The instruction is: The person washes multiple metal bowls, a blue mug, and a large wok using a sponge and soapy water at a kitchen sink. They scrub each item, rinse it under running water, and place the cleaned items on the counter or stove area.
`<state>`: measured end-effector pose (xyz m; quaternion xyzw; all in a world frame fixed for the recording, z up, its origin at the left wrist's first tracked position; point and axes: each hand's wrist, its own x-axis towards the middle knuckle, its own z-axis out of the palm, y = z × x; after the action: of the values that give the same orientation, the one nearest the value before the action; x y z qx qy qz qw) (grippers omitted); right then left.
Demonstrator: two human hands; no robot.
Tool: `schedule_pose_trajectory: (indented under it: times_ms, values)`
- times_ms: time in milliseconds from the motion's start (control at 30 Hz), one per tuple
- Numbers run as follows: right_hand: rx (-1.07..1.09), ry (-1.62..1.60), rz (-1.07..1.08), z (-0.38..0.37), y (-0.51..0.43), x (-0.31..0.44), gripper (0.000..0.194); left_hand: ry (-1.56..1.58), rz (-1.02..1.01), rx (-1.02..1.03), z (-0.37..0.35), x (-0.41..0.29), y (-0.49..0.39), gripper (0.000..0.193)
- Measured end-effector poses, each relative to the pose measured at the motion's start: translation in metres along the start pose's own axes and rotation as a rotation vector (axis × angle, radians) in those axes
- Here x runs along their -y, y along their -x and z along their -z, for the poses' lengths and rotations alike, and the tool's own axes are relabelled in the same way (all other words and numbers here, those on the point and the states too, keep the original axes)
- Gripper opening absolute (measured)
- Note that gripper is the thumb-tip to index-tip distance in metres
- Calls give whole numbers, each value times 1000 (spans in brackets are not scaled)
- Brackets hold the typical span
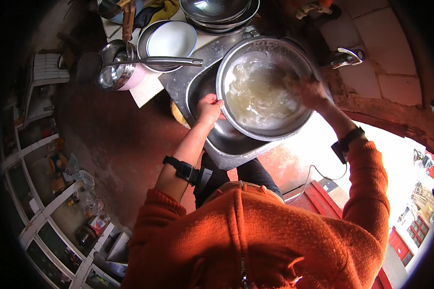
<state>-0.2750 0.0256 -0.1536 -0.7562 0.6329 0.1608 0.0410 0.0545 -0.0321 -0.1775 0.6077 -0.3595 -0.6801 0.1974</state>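
A large round metal basin [222,119] of cloudy, swirling water rests over a stainless steel sink [235,142]. My left hand [209,109] pinches the basin's rim on its left side, thumb on top. Over the right part of the basin is my right hand [309,90], blurred by motion; its fingers reach towards the water beside the inner wall, and whether they hold something I cannot tell. What lies under the basin in the sink is mostly hidden.
Left of the sink a counter [144,90] bears a white bowl [171,39], steel pots [117,65] and a long-handled spatula [166,61]. Stacked metal bowls [220,14] stand behind. A faucet [347,57] juts in at the right. A cable [311,173] hangs near my right arm.
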Motion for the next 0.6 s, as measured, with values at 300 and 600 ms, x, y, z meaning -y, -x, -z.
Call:
schedule_pose_trajectory:
  times_ms: [300,600]
  values:
    - [158,-904,417,20,54,95,46,219,154,20,8,6,-1,19]
    - [-424,-411,544,36,-61,165,44,347,288,33,14,16,-14,71]
